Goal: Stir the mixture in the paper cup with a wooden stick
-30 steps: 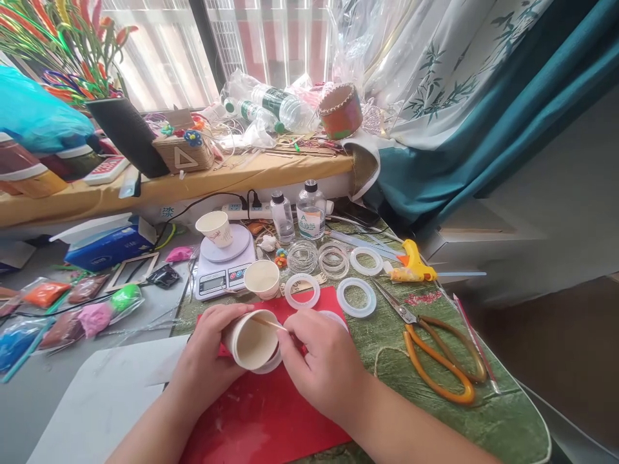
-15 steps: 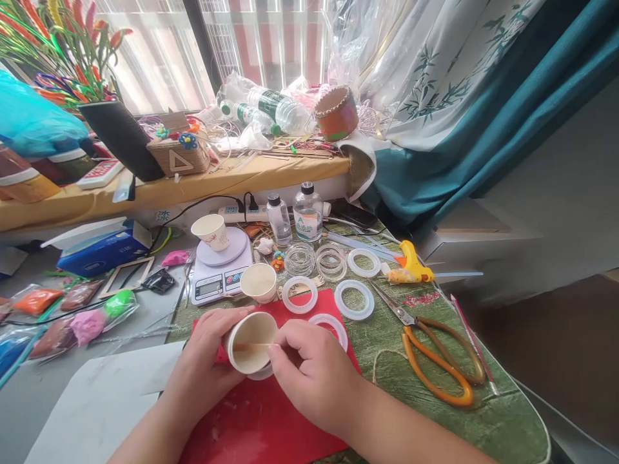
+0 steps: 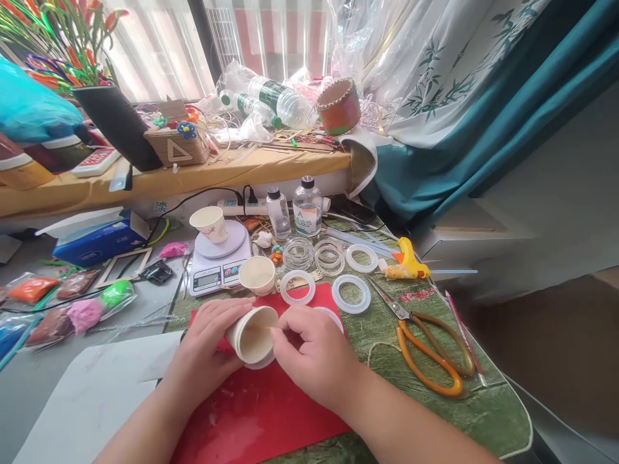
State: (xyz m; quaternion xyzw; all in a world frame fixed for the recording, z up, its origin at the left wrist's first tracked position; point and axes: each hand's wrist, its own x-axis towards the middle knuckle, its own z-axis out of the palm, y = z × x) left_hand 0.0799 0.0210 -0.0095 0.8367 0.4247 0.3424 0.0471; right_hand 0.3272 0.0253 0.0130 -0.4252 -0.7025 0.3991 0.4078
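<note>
My left hand [image 3: 213,348] is wrapped round a paper cup [image 3: 257,335], which is tipped toward my right hand above a red sheet [image 3: 261,419]. My right hand [image 3: 314,351] pinches a thin stick [image 3: 264,330] whose far end reaches inside the cup. A white ring [image 3: 333,317] lies partly hidden behind my right hand. Just beyond the held cup stands another paper cup [image 3: 257,274]. A third paper cup [image 3: 209,224] rests on the white scale [image 3: 218,258]. More white rings [image 3: 297,287] lie near the sheet's far edge.
Orange-handled scissors [image 3: 430,348], a yellow glue gun [image 3: 409,261] and a pencil [image 3: 467,338] lie to the right. Two clear bottles [image 3: 307,207] stand behind coiled clear rings [image 3: 298,254]. Bagged coloured clay [image 3: 84,314] and a blue box [image 3: 101,238] are on the left.
The held cup is tilted further toward my right hand, and the stick has shifted inside it. The whole view has moved slightly.
</note>
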